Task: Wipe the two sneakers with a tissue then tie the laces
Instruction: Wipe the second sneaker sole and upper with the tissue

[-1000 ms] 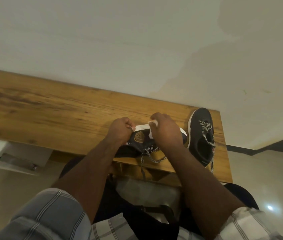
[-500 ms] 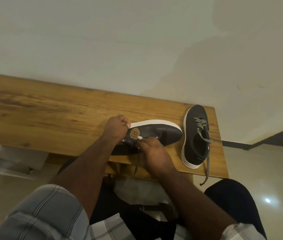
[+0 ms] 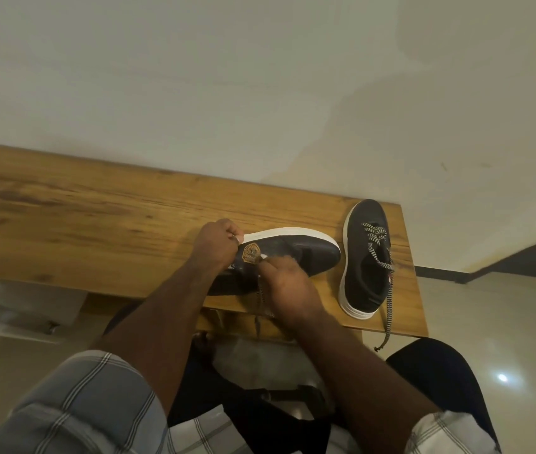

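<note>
With the left hand (image 3: 219,242) gripping the heel of the tipped sneaker (image 3: 296,253) at the table's (image 3: 96,217) near edge, the right hand (image 3: 284,283) pinching the tissue (image 3: 265,256) should press firmly along its side, clear of the laces.

Wooden table (image 3: 96,217) against pale wall (image 3: 260,77); glossy floor (image 3: 505,322); dark baseboard (image 3: 522,263) right.

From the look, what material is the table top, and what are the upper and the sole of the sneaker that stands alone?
Table top: wood or wood-look laminate, satin finish; streaky brown grain shows. Lone sneaker: dark matte upper, probably canvas or suede-like fabric, no shine. Its sole: smooth white, likely rubber. Its laces: woven black-and-white cord.
</note>
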